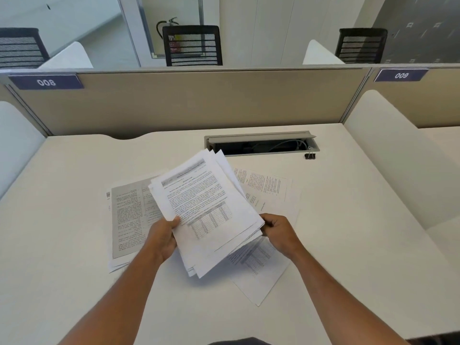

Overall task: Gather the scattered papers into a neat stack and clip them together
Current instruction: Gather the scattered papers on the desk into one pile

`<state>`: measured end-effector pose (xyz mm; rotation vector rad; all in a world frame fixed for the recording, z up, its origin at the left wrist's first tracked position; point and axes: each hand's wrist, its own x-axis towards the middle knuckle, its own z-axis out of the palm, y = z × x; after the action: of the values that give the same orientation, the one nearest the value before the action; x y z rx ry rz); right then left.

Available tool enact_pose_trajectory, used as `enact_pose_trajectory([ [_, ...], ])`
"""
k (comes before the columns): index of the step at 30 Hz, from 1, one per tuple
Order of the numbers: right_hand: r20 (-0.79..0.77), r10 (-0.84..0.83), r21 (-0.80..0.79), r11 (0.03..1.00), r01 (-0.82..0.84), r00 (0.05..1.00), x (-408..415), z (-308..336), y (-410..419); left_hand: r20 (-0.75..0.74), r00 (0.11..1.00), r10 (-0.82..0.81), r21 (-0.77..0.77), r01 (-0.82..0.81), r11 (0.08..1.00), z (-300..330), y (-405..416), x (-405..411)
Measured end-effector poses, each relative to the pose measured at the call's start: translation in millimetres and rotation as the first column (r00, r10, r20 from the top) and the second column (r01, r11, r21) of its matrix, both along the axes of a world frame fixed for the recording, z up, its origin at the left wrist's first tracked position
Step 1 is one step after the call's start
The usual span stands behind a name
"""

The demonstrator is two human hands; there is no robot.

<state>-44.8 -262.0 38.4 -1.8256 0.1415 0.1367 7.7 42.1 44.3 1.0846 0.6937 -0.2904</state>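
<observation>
A loose bundle of printed papers [206,207] is lifted above the white desk [74,190], its sheets fanned and uneven. My left hand [161,239] grips the bundle's left edge, thumb on top. My right hand [280,232] pinches its right corner. More sheets lie flat on the desk: a grey-printed pile [127,217] at the left, some pages [268,188] at the right, and one sheet [258,275] below the bundle. A black binder clip [310,155] stands on the desk at the back right, away from both hands.
An open cable tray [261,145] is sunk into the desk behind the papers. A beige partition [199,100] closes the back, with white side dividers [380,158] left and right. Black mesh chairs [193,44] stand beyond it.
</observation>
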Motion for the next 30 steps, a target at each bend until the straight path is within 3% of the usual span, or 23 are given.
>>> enact_pose_trajectory([
  [3,-0.031,-0.004,0.022,1.000,0.005,1.000,1,0,0,-0.039,0.998,-0.053,0.106,0.057,0.993,-6,3,0],
  [5,-0.057,-0.152,-0.011,0.988,0.152,0.987,4,-3,-2,-0.098,0.994,-0.045,0.208,0.065,0.976,-12,5,0],
  [7,-0.074,-0.305,-0.267,0.923,0.276,0.949,12,-8,-8,-0.143,0.990,-0.020,0.313,0.064,0.948,-15,7,-2],
  [10,-0.247,-0.265,-0.683,0.730,0.026,0.932,17,-12,-14,-0.158,0.987,-0.003,0.410,0.068,0.910,-16,7,-8],
  [12,-0.328,-0.229,-0.793,0.594,-0.135,0.916,15,-13,-10,-0.145,0.989,-0.006,0.419,0.067,0.906,-18,6,-11],
  [15,-0.321,-0.223,-0.823,0.547,-0.155,0.920,16,-14,-4,-0.107,0.994,-0.032,0.431,0.076,0.899,-18,4,-14],
  [20,-0.376,-0.215,-0.778,0.601,-0.182,0.901,22,-12,-3,-0.063,0.994,-0.087,0.462,0.106,0.880,-18,2,-15],
  [25,-0.399,-0.264,-0.804,0.562,-0.196,0.878,24,-7,5,-0.051,0.993,-0.106,0.495,0.118,0.861,-23,1,-16],
  [30,-0.387,-0.273,-0.793,0.587,-0.167,0.881,27,-10,9,-0.051,0.992,-0.114,0.499,0.124,0.858,-29,3,-17],
])
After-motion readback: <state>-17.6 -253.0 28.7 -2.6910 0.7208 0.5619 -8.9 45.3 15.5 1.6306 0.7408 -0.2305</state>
